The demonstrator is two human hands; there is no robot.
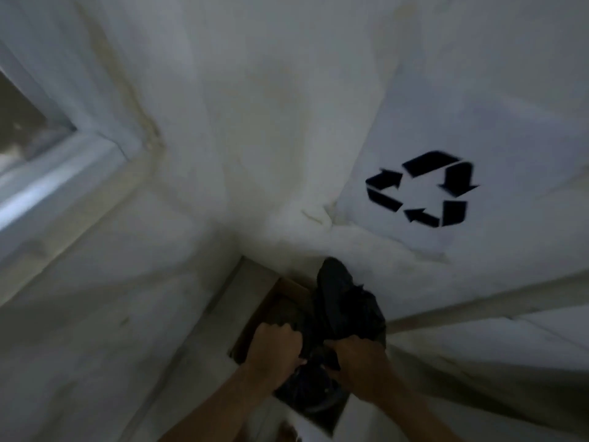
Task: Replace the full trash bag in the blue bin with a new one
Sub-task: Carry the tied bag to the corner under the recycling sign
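Both hands are closed on the same dark bundle. The left hand has its fingers curled over the black plastic of the trash bag on its left side, and the right hand grips a gathered fold of it on the right, knuckles up, with the two hands close together and the bunched plastic pinched between them.

The bag rises above the right hand as a crumpled black mass, its long axis running from the hands up and away toward the recycling symbol. The rounded far end points at that symbol and stops well short of it. More black plastic shows below the hands, at the near end.

Just left of the bag, behind the left hand, sits what looks like a brown cardboard box, though the picture is dim and blurred, so I would not swear to it. The symbol is printed on a pale surface that fills the view above and right of the bag; a window frame lies far left of it. No blue bin can be made out.

Risks from here: the grip is on loose folds, so thin plastic could stretch or tear if the hands pull apart or yank hard. A snag on the box edge beside the bag would do the same. If the mouth is not held closed, contents could spill on lifting.
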